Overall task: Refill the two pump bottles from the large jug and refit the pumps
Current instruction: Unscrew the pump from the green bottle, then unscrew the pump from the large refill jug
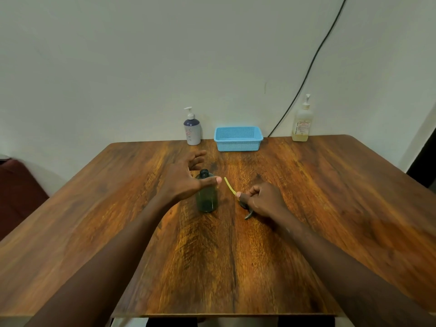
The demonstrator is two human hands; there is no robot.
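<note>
A dark green bottle (pixel 207 197) stands upright on the wooden table (pixel 306 197), its neck bare and its pump off. My left hand (pixel 186 178) hovers just left of it, fingers spread, thumb across the bottle's shoulder. My right hand (pixel 262 199) rests on the table to the bottle's right, closed on the dark pump head (pixel 246 210). The pump's yellow tube (pixel 229 185) points up toward the bottle. A white and blue pump bottle (pixel 192 128) stands at the back by the wall. A clear pump bottle (pixel 301 123) with yellowish liquid stands at the back right.
A light blue plastic basket (pixel 238 139) sits at the table's back edge between the two far bottles. A black cable (pixel 306 74) runs down the wall behind it. A dark red seat (pixel 18 192) is beyond the table's left side.
</note>
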